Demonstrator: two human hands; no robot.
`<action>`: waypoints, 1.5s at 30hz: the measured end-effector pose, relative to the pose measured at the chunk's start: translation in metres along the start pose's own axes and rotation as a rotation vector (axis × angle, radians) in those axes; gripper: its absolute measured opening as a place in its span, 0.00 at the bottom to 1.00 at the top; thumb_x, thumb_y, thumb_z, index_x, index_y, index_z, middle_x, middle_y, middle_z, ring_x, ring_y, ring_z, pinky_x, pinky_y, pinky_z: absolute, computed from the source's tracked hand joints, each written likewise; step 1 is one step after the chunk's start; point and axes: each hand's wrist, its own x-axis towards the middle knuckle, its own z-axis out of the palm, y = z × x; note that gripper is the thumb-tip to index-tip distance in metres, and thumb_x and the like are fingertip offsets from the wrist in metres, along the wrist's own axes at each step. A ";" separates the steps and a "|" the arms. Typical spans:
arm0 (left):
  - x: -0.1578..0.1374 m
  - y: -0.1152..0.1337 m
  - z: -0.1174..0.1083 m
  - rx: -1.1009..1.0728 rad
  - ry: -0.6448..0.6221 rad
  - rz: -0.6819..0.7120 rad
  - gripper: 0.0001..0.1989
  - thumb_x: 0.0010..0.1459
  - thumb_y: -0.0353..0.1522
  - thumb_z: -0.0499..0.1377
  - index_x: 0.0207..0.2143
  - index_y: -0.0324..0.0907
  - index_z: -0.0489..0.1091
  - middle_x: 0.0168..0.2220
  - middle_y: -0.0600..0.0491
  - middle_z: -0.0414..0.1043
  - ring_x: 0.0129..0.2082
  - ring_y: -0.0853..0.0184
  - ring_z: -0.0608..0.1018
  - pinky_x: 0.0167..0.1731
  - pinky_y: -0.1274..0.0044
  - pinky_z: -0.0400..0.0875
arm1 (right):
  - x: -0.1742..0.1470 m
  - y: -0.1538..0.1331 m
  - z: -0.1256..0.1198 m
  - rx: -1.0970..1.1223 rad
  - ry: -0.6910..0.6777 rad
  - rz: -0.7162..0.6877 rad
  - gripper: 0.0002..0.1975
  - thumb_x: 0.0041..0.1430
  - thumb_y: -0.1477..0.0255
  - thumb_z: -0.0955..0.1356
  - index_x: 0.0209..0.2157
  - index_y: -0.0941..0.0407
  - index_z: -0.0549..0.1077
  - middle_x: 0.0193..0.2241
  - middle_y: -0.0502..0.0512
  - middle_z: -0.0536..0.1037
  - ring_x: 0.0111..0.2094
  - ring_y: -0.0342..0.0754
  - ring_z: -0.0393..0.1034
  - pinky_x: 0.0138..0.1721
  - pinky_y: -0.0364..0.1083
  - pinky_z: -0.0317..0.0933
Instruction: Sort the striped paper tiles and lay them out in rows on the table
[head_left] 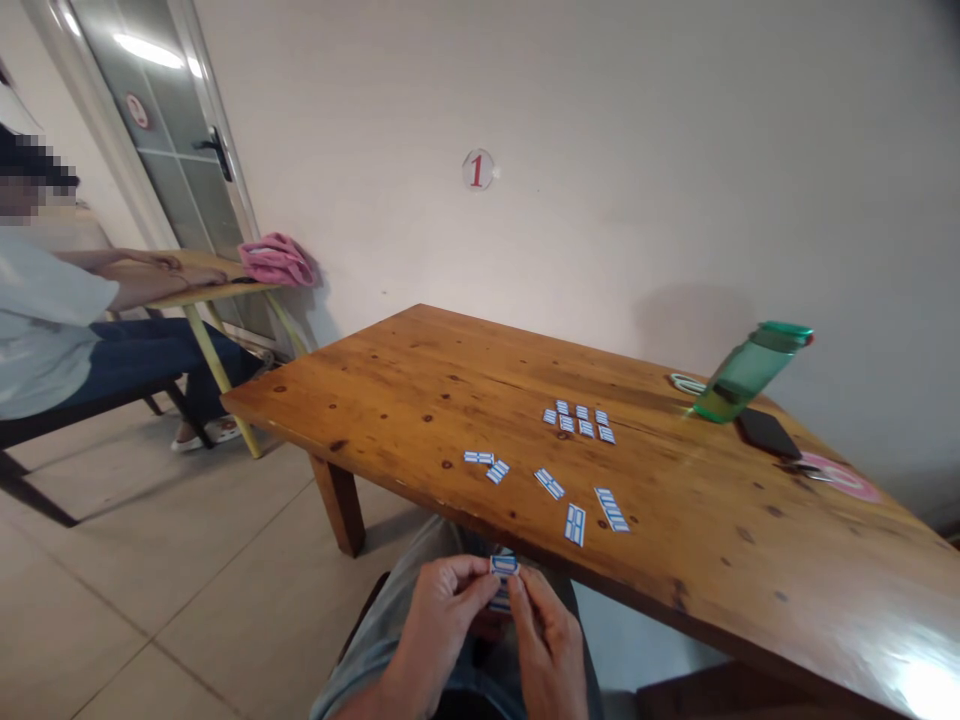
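Labels, white with blue borders, are spread over a wooden worktop (375,400) in the head view, and one label piece (504,566) is held up just off its near edge, above the person's lap. The left hand (448,605) pinches this piece at its left side, thumb and fingers nearly closed on it. The right hand (551,635) grips the right side in the same way, thumb toward the wearer, so the two hands face each other with the piece between them. More blue and white shows just below it; whether that belongs to the same piece I cannot tell.

On the worktop, a cluster of small labels (586,428) lies in rough rows. Nearer the hands are larger strips: a short strip (478,457) at the left with a slanted strip (498,471) by its right end, then a diagonal strip (550,484), an upright-lying strip (575,524) near the edge, and a long strip (613,510) to its right.

Farther right, a green see-through bottle (756,370) is near a dark flat object (769,434), with a pink disc (851,480) beyond. At the left, another person (45,300) sits at a yellow-legged worktop (206,290), near a pink cloth (277,260).
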 end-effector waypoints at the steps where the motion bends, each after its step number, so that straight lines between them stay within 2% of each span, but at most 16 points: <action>1: 0.000 0.000 0.000 0.010 -0.013 0.001 0.19 0.39 0.45 0.63 0.26 0.37 0.74 0.22 0.53 0.74 0.20 0.68 0.74 0.22 0.78 0.68 | 0.000 0.000 0.000 -0.001 -0.008 -0.004 0.13 0.56 0.66 0.62 0.36 0.55 0.75 0.34 0.56 0.77 0.34 0.48 0.71 0.35 0.41 0.65; 8: -0.003 0.007 0.004 0.065 -0.057 -0.007 0.21 0.38 0.48 0.62 0.24 0.38 0.75 0.18 0.56 0.71 0.19 0.69 0.72 0.21 0.79 0.66 | -0.001 0.000 -0.001 -0.016 -0.017 0.027 0.14 0.57 0.65 0.62 0.39 0.54 0.75 0.36 0.56 0.77 0.37 0.48 0.71 0.37 0.41 0.64; 13: -0.005 0.008 0.005 0.090 -0.066 0.008 0.21 0.38 0.49 0.62 0.19 0.38 0.73 0.15 0.58 0.66 0.15 0.72 0.67 0.17 0.81 0.62 | -0.002 -0.001 0.004 0.008 0.096 -0.027 0.13 0.56 0.64 0.63 0.38 0.53 0.75 0.34 0.55 0.77 0.36 0.48 0.70 0.37 0.42 0.64; 16: -0.006 0.009 0.004 0.048 -0.075 -0.012 0.20 0.38 0.47 0.63 0.20 0.38 0.73 0.15 0.58 0.66 0.16 0.73 0.67 0.17 0.81 0.61 | -0.002 -0.003 0.004 0.022 0.074 -0.008 0.13 0.55 0.64 0.63 0.36 0.54 0.76 0.34 0.56 0.77 0.35 0.48 0.70 0.36 0.42 0.64; 18: -0.006 0.009 0.003 -0.021 -0.055 -0.038 0.19 0.39 0.46 0.63 0.23 0.37 0.74 0.17 0.56 0.68 0.17 0.72 0.68 0.19 0.81 0.63 | -0.002 -0.005 0.003 0.061 0.033 0.040 0.14 0.54 0.63 0.64 0.38 0.54 0.75 0.35 0.56 0.77 0.35 0.49 0.70 0.35 0.43 0.65; 20: -0.005 0.008 0.002 -0.097 -0.008 -0.038 0.18 0.38 0.44 0.64 0.25 0.38 0.75 0.20 0.54 0.70 0.20 0.70 0.70 0.21 0.80 0.64 | -0.003 -0.008 0.004 0.104 0.048 0.094 0.15 0.53 0.62 0.65 0.38 0.55 0.73 0.34 0.56 0.77 0.34 0.49 0.70 0.33 0.43 0.64; 24: -0.002 0.000 -0.001 -0.131 0.103 0.025 0.15 0.37 0.41 0.66 0.22 0.38 0.74 0.21 0.53 0.71 0.25 0.68 0.71 0.26 0.79 0.66 | -0.004 -0.011 0.010 0.116 0.144 0.114 0.13 0.47 0.61 0.67 0.31 0.56 0.71 0.28 0.53 0.75 0.30 0.47 0.67 0.30 0.41 0.62; 27: 0.002 -0.009 -0.002 -0.086 0.099 0.048 0.16 0.38 0.43 0.65 0.20 0.37 0.73 0.20 0.53 0.70 0.25 0.68 0.71 0.27 0.79 0.65 | -0.002 -0.008 0.011 0.203 0.140 0.162 0.13 0.48 0.60 0.67 0.26 0.56 0.70 0.22 0.50 0.71 0.25 0.45 0.64 0.26 0.40 0.59; 31: 0.005 -0.005 -0.003 0.054 0.030 0.093 0.16 0.41 0.43 0.62 0.20 0.38 0.73 0.20 0.53 0.68 0.23 0.68 0.69 0.24 0.79 0.62 | 0.008 -0.006 0.000 0.228 0.052 0.191 0.14 0.48 0.60 0.67 0.22 0.57 0.68 0.18 0.48 0.68 0.20 0.42 0.60 0.21 0.39 0.55; 35: 0.011 0.019 -0.007 0.411 0.064 0.392 0.06 0.44 0.33 0.60 0.25 0.41 0.73 0.25 0.53 0.71 0.28 0.66 0.70 0.32 0.77 0.63 | 0.033 -0.015 -0.016 0.011 -0.018 0.073 0.10 0.49 0.64 0.67 0.22 0.56 0.68 0.18 0.47 0.68 0.20 0.42 0.60 0.22 0.39 0.54; 38: 0.024 0.035 -0.009 0.702 0.090 0.541 0.04 0.46 0.29 0.57 0.24 0.42 0.72 0.25 0.53 0.70 0.30 0.65 0.70 0.33 0.76 0.62 | 0.057 -0.019 -0.022 -0.098 -0.047 -0.041 0.07 0.49 0.69 0.66 0.21 0.56 0.69 0.18 0.48 0.69 0.21 0.42 0.61 0.22 0.40 0.54; 41: 0.044 0.043 -0.011 0.862 0.093 0.596 0.05 0.47 0.27 0.57 0.25 0.42 0.72 0.26 0.53 0.70 0.31 0.64 0.70 0.34 0.75 0.62 | 0.078 -0.018 -0.022 -0.192 -0.043 -0.109 0.06 0.47 0.72 0.66 0.19 0.55 0.69 0.18 0.47 0.70 0.20 0.43 0.62 0.21 0.40 0.52; 45: 0.064 0.046 -0.014 0.956 0.102 0.653 0.06 0.48 0.25 0.57 0.25 0.42 0.73 0.27 0.53 0.73 0.32 0.64 0.70 0.36 0.74 0.62 | 0.093 -0.015 -0.021 -0.276 -0.070 -0.160 0.07 0.47 0.73 0.65 0.18 0.54 0.69 0.16 0.47 0.70 0.20 0.43 0.62 0.22 0.41 0.52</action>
